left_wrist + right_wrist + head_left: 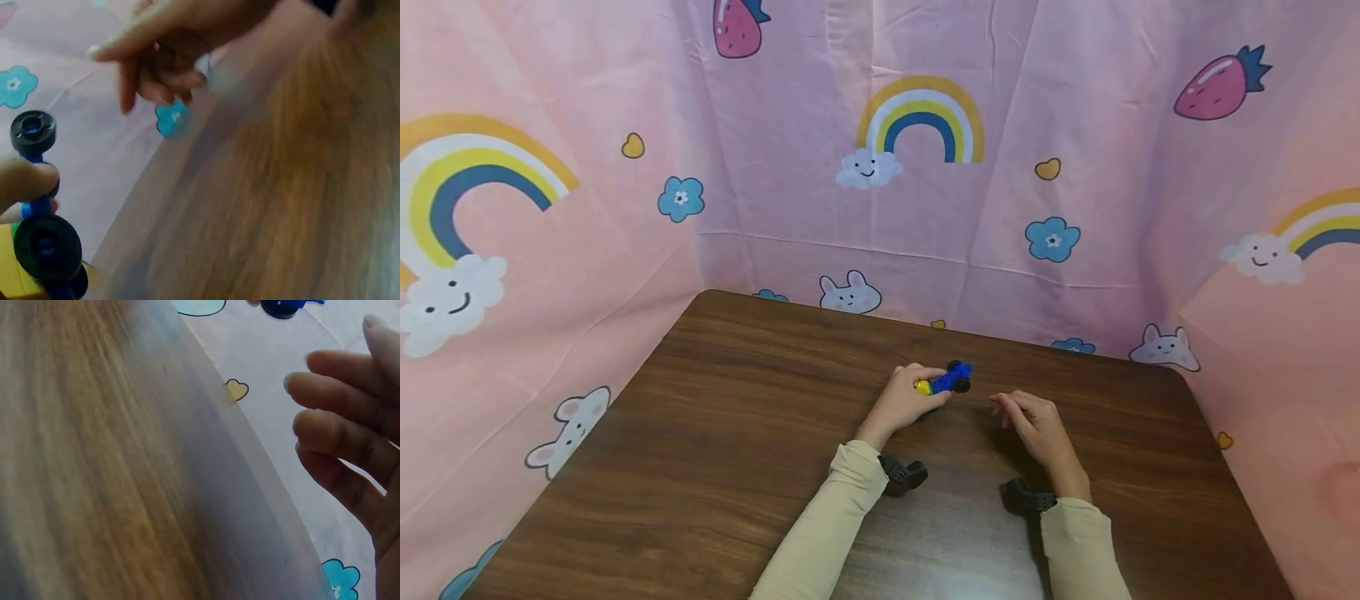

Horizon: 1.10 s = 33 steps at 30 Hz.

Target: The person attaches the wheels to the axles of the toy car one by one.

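My left hand [904, 403] grips a small toy car [951, 379] built of blue pieces with black wheels and a yellow block at one end. In the left wrist view the thumb presses on the blue part of the toy car [41, 203], between two black wheels [47, 249]. To its right, my right hand [1033, 425] hovers over the table with loosely bent fingers and nothing in them. The right wrist view shows these fingers [334, 425] spread a little apart, with part of the toy car [281, 307] at the top edge.
Below the hands lies a dark brown wooden table [700, 433] with rounded far corners. A pink curtain [790, 167] printed with rainbows, flowers and strawberries hangs behind it and on both sides. Each wrist wears a black strap mount [904, 472].
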{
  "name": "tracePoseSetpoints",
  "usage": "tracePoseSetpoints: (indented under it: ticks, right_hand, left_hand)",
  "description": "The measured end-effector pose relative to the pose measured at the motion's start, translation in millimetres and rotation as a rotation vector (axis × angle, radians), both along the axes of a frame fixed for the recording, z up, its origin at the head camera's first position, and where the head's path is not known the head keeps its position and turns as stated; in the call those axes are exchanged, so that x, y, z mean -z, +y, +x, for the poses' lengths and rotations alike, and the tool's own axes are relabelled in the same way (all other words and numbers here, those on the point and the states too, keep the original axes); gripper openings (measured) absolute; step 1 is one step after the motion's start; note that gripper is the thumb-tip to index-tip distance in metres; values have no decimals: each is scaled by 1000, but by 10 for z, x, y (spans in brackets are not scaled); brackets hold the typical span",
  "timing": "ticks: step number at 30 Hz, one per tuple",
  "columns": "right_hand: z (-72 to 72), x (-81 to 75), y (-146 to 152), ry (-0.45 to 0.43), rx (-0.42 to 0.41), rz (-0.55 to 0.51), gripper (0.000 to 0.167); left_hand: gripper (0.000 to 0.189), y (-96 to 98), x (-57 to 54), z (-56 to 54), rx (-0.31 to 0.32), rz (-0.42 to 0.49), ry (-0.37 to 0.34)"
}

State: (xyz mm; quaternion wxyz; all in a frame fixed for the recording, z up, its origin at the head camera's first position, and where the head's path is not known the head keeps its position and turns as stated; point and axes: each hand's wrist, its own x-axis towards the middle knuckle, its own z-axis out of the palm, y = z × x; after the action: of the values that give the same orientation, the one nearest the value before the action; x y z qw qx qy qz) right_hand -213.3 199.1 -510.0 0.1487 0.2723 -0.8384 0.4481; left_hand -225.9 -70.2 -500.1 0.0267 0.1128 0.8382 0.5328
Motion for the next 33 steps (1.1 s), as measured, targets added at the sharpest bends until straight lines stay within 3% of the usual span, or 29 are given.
tracePoseSetpoints:
  ticks: [9,13,17,22,33]
  right_hand:
    - [-11,-23,39,-24,62,38,20]
    - [-24,-31,51,-21,81,66,20]
    - [-39,-29,48,-3,79,91,19]
    - [-48,-35,29,8,56,97,20]
    - [-43,-13,41,-1,44,108,20]
  left_hand:
    - [41,101,-105,54,56,-439,199]
    - [43,146,-170,85,59,-569,256]
    - [46,184,-225,107,59,-647,290]
    - [36,224,-254,131,48,-698,318]
    - [35,251,-209,173,77,-871,318]
